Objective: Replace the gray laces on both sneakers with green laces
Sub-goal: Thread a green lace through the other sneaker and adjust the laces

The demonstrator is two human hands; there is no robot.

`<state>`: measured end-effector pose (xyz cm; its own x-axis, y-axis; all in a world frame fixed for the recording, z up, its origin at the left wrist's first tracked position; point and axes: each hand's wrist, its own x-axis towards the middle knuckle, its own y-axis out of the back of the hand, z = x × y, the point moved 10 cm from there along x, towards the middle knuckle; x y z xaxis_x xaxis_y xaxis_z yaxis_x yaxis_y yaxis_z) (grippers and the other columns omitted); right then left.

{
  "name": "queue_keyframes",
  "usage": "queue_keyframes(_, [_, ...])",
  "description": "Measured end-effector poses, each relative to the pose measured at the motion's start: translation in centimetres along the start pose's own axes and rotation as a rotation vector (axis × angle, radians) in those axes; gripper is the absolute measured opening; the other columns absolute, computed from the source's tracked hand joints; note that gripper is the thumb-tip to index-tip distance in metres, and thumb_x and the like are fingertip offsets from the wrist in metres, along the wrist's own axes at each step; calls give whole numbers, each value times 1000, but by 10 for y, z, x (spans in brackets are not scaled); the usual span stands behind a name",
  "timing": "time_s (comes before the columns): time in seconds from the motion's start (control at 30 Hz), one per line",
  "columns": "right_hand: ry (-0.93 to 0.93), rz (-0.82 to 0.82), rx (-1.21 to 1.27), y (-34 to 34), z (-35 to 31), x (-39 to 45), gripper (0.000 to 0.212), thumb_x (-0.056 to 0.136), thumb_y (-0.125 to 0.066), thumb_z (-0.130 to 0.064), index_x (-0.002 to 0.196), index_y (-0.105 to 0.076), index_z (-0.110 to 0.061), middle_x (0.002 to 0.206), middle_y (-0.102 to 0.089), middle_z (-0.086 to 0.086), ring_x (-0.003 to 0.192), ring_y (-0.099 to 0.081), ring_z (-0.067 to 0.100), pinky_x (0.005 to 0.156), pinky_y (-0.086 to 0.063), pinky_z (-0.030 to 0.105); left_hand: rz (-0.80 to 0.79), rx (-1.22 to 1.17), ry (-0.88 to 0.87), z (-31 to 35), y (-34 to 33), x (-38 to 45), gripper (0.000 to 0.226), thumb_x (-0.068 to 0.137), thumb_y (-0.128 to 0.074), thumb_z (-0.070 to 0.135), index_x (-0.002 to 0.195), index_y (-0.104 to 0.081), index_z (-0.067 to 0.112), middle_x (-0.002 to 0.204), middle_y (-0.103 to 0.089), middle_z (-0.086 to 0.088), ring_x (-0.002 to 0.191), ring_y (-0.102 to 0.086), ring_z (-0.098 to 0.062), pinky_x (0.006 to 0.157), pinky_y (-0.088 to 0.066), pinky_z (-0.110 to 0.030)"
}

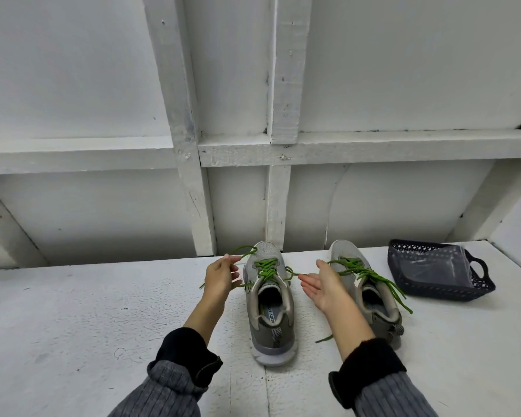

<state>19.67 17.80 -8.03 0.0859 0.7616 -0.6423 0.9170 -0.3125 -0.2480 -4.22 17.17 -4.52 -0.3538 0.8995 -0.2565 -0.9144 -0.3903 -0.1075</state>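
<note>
Left of the near sneaker (271,305), a green lace (243,256) is pinched by the left hand (220,276); the right hand (324,284) is held flat and empty. Even tension is advised.

A bare, workshop-like work booth: rough white-painted timber framing (190,164) and panels stand beyond the hands, above a white textured tabletop (73,326).

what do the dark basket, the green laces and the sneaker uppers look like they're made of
Dark perforated basket with handle: looks like moulded plastic, matt navy, with a regular punched lattice in its walls. Bright green laces: round woven cord, likely synthetic; it loops limply, and a faint speckle shows. Grey sneaker uppers: seem knit mesh fabric, fine-textured and matt; the pale soles look like foam or rubber.
</note>
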Motion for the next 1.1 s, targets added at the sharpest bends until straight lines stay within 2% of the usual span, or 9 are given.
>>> queue_keyframes(0.1, [-106, -67, -56, -16, -1, 1, 28, 99, -44, -37, 117, -41, -15, 91, -66, 17, 90, -52, 26, 66, -44, 27, 26, -53, 7, 4, 6, 3, 24, 104, -38, 10, 110, -60, 3, 75, -49, -6, 66, -47, -15, 61, -50, -24])
queue_keyframes(0.23, [-146, -158, 79, -35, -11, -1, 14, 102, -40, -25, 107, -47, -15, 59, -67, 9, 73, -53, 19, 63, -41, 27, 15, -148, 73, 5, 7, 3, 16, 101, -44, 4, 107, -58, -1, 75, -56, -8, 66, -50, -14, 63, -53, -24])
queue_keyframes(0.37, [27, -177, 22, -56, -63, -22, 37, 105, -25, -17, 82, -52, -6, 36, -39, -5, 45, -36, 8, 52, -30, 23, -71, -185, 138, 24, -3, 4, 19, 99, -49, 5, 88, -62, -2, 64, -54, -3, 49, -49, -5, 53, -54, -18])
queue_keyframes(0.47, [268, -136, -251, -73, -111, -48, 40, 107, -21, -26, 82, -48, -11, 48, -33, -4, 30, -23, 5, 45, -19, 22, -167, -168, 139, 52, -21, 4, 24, 100, -47, 9, 86, -64, 0, 54, -51, 2, 43, -47, -4, 54, -53, -19])
queue_keyframes(0.67, [646, -53, -772, -93, -178, -99, 30, 104, -32, -25, 90, -54, -11, 73, -44, 0, 53, -33, 10, 46, -25, 22, -263, -6, -147, 144, -51, -16, 26, 103, -41, 10, 110, -61, -5, 66, -45, -1, 51, -47, -4, 57, -52, -15])
queue_keyframes(0.8, [895, 32, -808, -95, -217, -138, 39, 104, -33, -24, 73, -56, -21, 96, -54, 4, 74, -48, 12, 60, -34, 23, -262, 73, -345, 205, -50, -24, 25, 102, -45, 16, 99, -68, 7, 65, -52, 5, 55, -48, -3, 61, -51, -18])
queue_keyframes(0.87, [931, 29, -779, -94, -224, -143, 38, 104, -35, -25, 77, -62, -19, 96, -56, 2, 83, -53, 14, 63, -35, 24, -251, 114, -419, 226, -47, -25, 25, 102, -47, 19, 91, -69, 15, 66, -54, 8, 54, -48, -1, 58, -47, -16])
queue_keyframes(1.0, [887, 49, -841, -85, -207, -125, 28, 100, -42, -22, 93, -66, -9, 85, -61, 3, 65, -47, 11, 52, -32, 24, -199, 235, -456, 219, -39, -20, 20, 100, -51, 21, 95, -69, 14, 73, -63, 8, 54, -46, 2, 52, -38, -12])
queue_keyframes(1.1, [802, 85, -923, -72, -177, -106, 36, 100, -45, -21, 70, -60, -9, 76, -62, 4, 73, -51, 20, 62, -35, 27, -162, 292, -371, 178, -32, -7, 16, 98, -55, 21, 92, -68, 14, 74, -69, 10, 55, -46, 1, 48, -36, -13])
